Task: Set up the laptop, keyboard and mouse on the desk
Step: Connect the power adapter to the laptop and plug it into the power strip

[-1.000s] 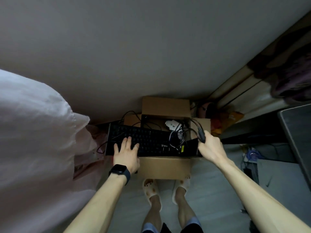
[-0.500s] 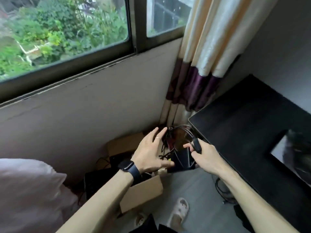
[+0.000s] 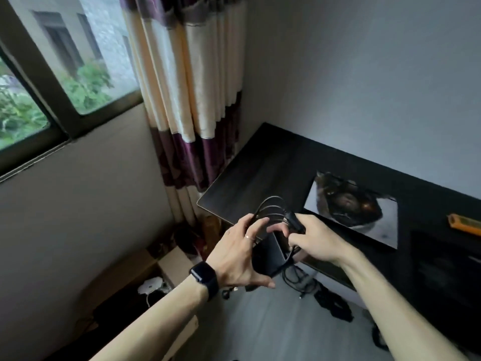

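The left grip (image 3: pixel 242 256) cradles a black power adapter (image 3: pixel 269 252), thumb under it and fingers spread over its top. The right grip (image 3: pixel 316 239) pinches the coiled cable (image 3: pixel 272 207) where a thicker plug end meets the loops. Both are grasping, held just above the near left corner of the worktop (image 3: pixel 260 162).

The step looks like freeing the lead before it goes on the worktop. It would go best with the left holding the adapter steady while the right peels off one loop at a time, since thin loops snag on each other and on fingers. The tail hanging below should be lifted clear of the loose leads (image 3: pixel 299 280) on the floor, not dragged through them.

The adapter is a smooth, matte slab with rounded corners; the cable looks thin and springy. The worktop is dark, flat and pale-edged, with a limp rectangular printed mat (image 3: pixel 377 227) to the right. No keyboard or mouse shows there; a dark slab at the near right may be the laptop, but it is too dim to tell. A cardboard box (image 3: pixel 173 264) sits on the floor, near left.
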The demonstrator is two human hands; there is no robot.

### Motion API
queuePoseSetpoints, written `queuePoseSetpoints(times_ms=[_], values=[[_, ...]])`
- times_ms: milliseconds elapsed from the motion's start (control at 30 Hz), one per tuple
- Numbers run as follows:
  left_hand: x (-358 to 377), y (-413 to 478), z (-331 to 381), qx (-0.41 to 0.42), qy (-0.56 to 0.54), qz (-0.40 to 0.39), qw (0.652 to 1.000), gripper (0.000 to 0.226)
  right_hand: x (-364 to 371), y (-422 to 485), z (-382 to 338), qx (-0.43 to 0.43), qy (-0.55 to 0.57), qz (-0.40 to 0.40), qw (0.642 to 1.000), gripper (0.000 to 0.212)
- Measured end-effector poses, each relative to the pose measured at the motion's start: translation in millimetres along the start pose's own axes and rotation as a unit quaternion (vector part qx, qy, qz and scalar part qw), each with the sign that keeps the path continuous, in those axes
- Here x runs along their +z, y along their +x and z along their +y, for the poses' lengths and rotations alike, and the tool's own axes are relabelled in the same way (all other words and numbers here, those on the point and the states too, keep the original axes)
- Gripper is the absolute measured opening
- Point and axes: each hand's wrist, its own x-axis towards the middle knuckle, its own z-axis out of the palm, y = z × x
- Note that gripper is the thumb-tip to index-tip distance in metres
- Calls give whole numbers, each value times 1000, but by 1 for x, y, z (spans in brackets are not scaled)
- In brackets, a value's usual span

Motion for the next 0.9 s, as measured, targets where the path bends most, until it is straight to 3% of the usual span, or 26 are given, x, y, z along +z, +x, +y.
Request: queuePoseSetpoints(times_ms=[267, 333, 433, 633, 767, 900], values=[[51, 65, 98, 17, -13, -22, 1000, 118, -102, -51, 60, 25, 120, 82, 989, 18], [62, 83, 119, 26, -15, -39, 999, 116, -130, -61, 82, 37, 199, 63, 977, 12], [75, 112, 141, 33, -49, -63, 996, 98, -169, -76, 114, 64, 283, 40, 956, 28], [102, 163, 175, 10, -108, -112, 988, 77, -199, -79, 143, 69, 343, 143, 926, 5], [108, 202, 189, -33, -174, -117, 977, 72, -236, -83, 145, 66, 251, 207, 943, 26], [105, 250, 192, -99, -319, -109, 936, 55, -276, -84, 174, 63, 70, 357, 929, 16]])
